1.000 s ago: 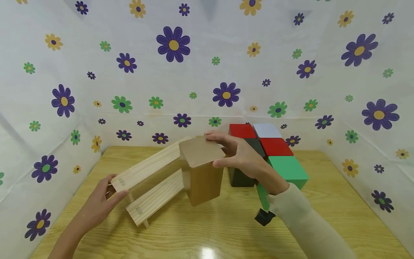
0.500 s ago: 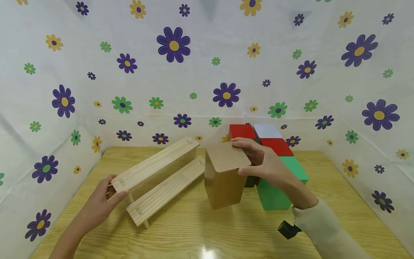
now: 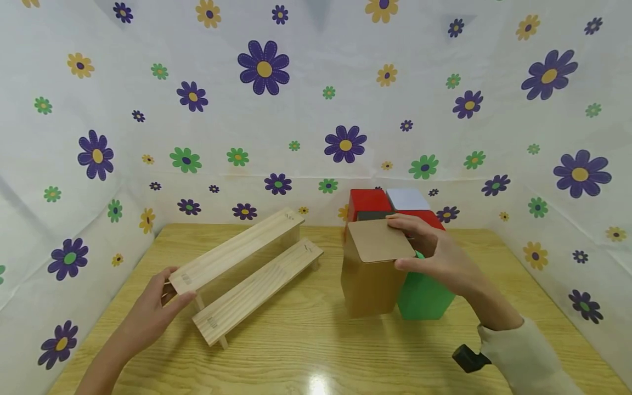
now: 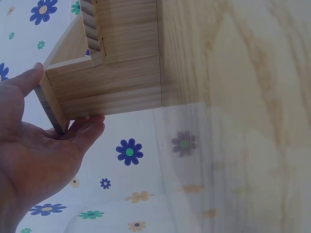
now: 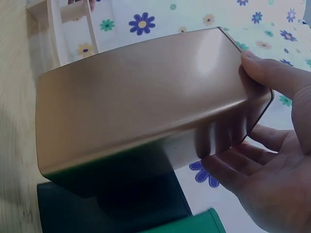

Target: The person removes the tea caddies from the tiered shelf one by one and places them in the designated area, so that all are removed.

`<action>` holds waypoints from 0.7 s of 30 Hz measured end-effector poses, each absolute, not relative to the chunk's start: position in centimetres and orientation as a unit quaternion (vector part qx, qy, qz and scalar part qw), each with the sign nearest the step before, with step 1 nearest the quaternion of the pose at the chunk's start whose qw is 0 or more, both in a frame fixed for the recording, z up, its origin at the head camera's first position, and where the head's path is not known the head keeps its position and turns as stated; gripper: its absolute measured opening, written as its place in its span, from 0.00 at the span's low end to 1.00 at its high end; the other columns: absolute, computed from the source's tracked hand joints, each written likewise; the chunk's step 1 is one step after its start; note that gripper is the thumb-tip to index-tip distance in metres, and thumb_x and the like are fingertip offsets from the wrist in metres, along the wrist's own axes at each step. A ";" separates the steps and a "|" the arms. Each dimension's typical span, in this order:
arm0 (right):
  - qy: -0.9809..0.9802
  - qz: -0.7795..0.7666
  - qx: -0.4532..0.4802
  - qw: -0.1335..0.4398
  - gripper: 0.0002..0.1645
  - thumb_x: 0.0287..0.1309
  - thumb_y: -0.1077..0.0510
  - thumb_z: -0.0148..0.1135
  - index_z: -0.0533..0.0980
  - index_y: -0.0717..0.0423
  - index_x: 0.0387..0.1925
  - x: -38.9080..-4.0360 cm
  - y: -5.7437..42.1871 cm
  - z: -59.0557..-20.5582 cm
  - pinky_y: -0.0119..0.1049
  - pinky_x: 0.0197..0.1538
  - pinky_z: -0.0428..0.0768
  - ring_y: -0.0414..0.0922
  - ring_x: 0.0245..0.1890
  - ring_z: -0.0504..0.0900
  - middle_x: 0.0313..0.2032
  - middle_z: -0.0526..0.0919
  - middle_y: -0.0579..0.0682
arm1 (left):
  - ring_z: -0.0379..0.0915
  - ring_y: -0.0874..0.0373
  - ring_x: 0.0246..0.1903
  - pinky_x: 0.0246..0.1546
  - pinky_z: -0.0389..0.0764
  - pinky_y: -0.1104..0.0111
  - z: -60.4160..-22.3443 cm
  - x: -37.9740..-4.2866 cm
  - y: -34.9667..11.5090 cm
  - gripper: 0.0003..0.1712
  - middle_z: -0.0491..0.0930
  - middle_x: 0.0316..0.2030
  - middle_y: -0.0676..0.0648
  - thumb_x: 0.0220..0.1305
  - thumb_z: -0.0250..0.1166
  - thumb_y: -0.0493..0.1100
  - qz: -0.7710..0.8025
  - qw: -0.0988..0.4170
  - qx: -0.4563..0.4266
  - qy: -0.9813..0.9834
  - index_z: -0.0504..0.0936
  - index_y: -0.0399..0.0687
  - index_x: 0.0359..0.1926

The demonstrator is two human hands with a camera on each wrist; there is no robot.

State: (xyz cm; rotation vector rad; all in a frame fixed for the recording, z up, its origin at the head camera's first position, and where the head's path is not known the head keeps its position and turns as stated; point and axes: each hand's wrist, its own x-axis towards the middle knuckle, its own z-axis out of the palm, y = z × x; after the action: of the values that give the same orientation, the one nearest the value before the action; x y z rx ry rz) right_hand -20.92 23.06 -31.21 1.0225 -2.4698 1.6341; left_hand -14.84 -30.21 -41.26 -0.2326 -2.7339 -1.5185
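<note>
A two-tier wooden step shelf (image 3: 257, 291) stands at an angle on the left of the table. At the near left end of its upper board, my left hand (image 3: 160, 304) grips the edge, thumb on one face and fingers on the other, as the left wrist view of the hand (image 4: 43, 145) shows. Further right, my right hand (image 3: 439, 255) holds a bronze-coloured metal box (image 3: 372, 288) by its top, thumb on one side and fingers on the other. It is upright in the head view; whether its bottom touches the table I cannot tell.
Boxes stand grouped behind and right of the bronze one: red (image 3: 367, 198), pale (image 3: 407, 198), dark (image 3: 372, 215), another red (image 3: 424, 218) and green (image 3: 427, 302). Floral cloth (image 3: 316, 99) walls enclose the wood-grain table (image 3: 276, 362). A black camera mount (image 3: 469, 359) hangs at my right wrist.
My right hand has carried the bronze box rightward, away from the step shelf and up to the grouped boxes. The shelf's right end came into view. My left hand stayed in place.
</note>
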 end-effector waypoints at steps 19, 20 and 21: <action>-0.837 0.458 0.296 0.034 0.40 0.61 0.64 0.74 0.69 0.60 0.72 -21.2 25.1 -32.1 0.22 0.63 0.70 0.34 0.64 0.73 0.70 0.68 0.54 | 0.62 0.27 0.66 0.50 0.79 0.73 -41.2 -14.6 -30.2 0.46 0.56 0.67 0.25 0.80 0.59 0.48 -0.475 0.002 -0.068 -0.877 0.41 0.25 0.76; -0.841 0.454 0.294 0.035 0.40 0.60 0.64 0.74 0.69 0.59 0.72 -21.2 25.2 -32.1 0.22 0.63 0.69 0.33 0.64 0.72 0.70 0.68 0.54 | 0.62 0.27 0.66 0.50 0.79 0.73 -41.2 -14.6 -30.2 0.47 0.56 0.67 0.25 0.80 0.59 0.49 -0.475 0.001 -0.067 -0.878 0.41 0.25 0.76; -0.844 0.450 0.292 0.035 0.40 0.60 0.63 0.74 0.69 0.59 0.72 -21.2 25.2 -32.2 0.22 0.63 0.69 0.33 0.64 0.72 0.70 0.68 0.53 | 0.62 0.27 0.66 0.50 0.79 0.73 -41.2 -14.6 -30.1 0.47 0.56 0.67 0.25 0.80 0.59 0.49 -0.475 0.001 -0.067 -0.878 0.41 0.24 0.76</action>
State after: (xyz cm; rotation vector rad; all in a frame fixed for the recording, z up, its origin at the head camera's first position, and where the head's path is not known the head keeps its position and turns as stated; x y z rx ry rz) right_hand -21.25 25.19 -32.15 0.8962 -2.5919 1.3812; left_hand -14.62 -30.14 -41.16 -0.2117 -2.7549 -1.4897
